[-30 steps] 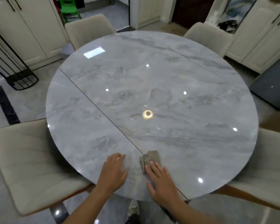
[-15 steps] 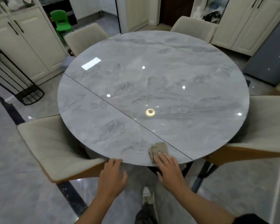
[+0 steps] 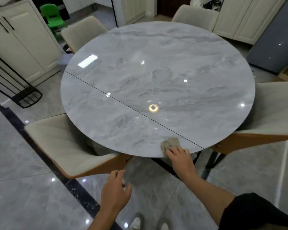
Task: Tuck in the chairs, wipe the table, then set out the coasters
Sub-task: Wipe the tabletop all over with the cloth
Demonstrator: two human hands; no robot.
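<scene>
A round grey marble table (image 3: 156,72) with a dark seam across it fills the middle of the view. A small beige cloth (image 3: 170,143) lies at its near edge. My right hand (image 3: 179,159) presses on the cloth's near end with fingers flat, at the table's rim. My left hand (image 3: 115,191) hangs off the table over the floor, fingers loosely curled, holding nothing. Cream chairs stand tucked around the table: near left (image 3: 61,143), right (image 3: 273,113), far left (image 3: 81,32), far right (image 3: 194,15). No coasters are in view.
White cabinets (image 3: 23,39) line the left wall, with a black wire rack (image 3: 15,83) in front. A green plastic chair (image 3: 51,19) stands at the back. More cabinets and a grey panel (image 3: 273,47) are at the right. The floor is glossy grey tile.
I have stepped back from the table. My right hand drew the cloth toward the near edge. My left hand left the tabletop and now hangs over the floor.
</scene>
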